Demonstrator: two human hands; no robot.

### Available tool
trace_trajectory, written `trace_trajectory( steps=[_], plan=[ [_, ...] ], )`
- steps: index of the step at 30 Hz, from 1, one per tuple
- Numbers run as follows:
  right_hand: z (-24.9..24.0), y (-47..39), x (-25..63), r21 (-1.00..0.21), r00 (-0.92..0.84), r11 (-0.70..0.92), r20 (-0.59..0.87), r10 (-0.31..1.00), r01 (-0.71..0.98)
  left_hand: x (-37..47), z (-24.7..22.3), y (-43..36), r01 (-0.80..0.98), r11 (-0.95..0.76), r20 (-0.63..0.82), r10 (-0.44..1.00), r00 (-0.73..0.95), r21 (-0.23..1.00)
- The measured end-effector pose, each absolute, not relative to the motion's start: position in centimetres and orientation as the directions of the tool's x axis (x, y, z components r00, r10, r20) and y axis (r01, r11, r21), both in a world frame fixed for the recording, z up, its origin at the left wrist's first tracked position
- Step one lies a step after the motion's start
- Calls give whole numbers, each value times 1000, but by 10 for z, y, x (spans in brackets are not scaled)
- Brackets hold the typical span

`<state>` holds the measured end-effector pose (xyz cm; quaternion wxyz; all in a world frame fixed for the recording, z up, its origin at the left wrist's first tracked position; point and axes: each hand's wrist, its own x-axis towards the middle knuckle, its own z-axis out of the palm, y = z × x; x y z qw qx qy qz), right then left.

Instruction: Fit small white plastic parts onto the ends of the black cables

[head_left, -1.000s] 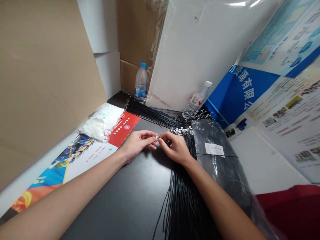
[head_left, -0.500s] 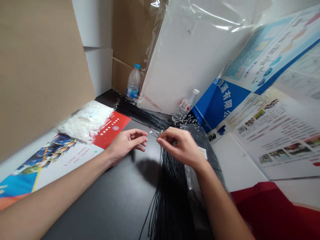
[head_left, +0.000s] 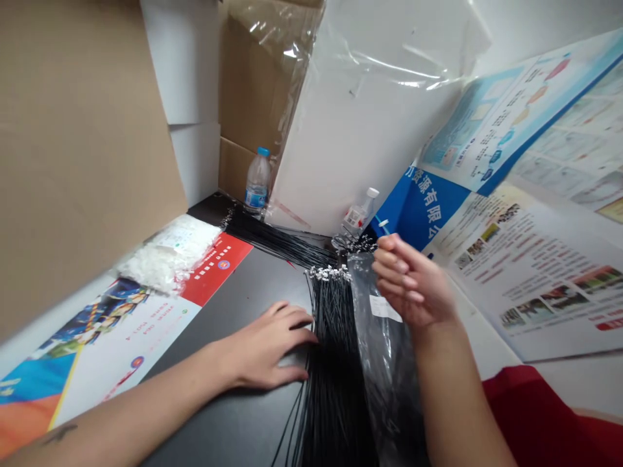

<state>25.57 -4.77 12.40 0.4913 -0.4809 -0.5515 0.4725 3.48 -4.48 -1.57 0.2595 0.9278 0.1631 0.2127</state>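
Note:
My left hand (head_left: 277, 344) lies low over the grey tabletop with its fingers spread. Its fingertips are at the left edge of a long bundle of black wires (head_left: 333, 350), whose far ends carry small white connectors (head_left: 331, 274). My right hand (head_left: 411, 282) is raised above a clear plastic bag (head_left: 384, 370), its fingers closed. A small white connector (head_left: 383, 223) sticks up from the top of that fist, so it seems to hold a wire, most of which is hidden. A second bundle of black wires (head_left: 277, 240) lies crosswise farther back.
At the back stand a blue-capped bottle (head_left: 257, 180) and a white-capped bottle (head_left: 361, 211). A bag of white pieces (head_left: 170, 253) rests on a printed sheet (head_left: 160, 324) at the left. Cardboard (head_left: 87, 143) and white panels surround the table; a poster (head_left: 545, 259) covers the right side.
My hands were close together over the wire ends with a small white piece between them. The left has moved down and spread its fingers; the right has moved right, closed, with the white connector.

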Motion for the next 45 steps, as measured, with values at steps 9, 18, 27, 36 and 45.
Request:
trace_trajectory(
  steps=[9,18,27,36,45],
  plan=[
    [43,-16,267,-154,188,-184,14,982,971,44,-11,-60,237,-799,232,421,877,553],
    [54,-21,249,287,197,-195,25,980,938,39,-11,-54,217,-802,271,422,865,556],
    [69,-7,195,239,-36,12,95,995,971,18,-5,-29,522,-798,276,597,753,302],
    [34,75,138,99,-390,393,-44,920,914,-19,20,-11,894,-362,204,927,315,263],
    [16,127,95,102,-376,375,-14,927,921,-48,11,5,973,-177,63,984,170,151]
  ],
)
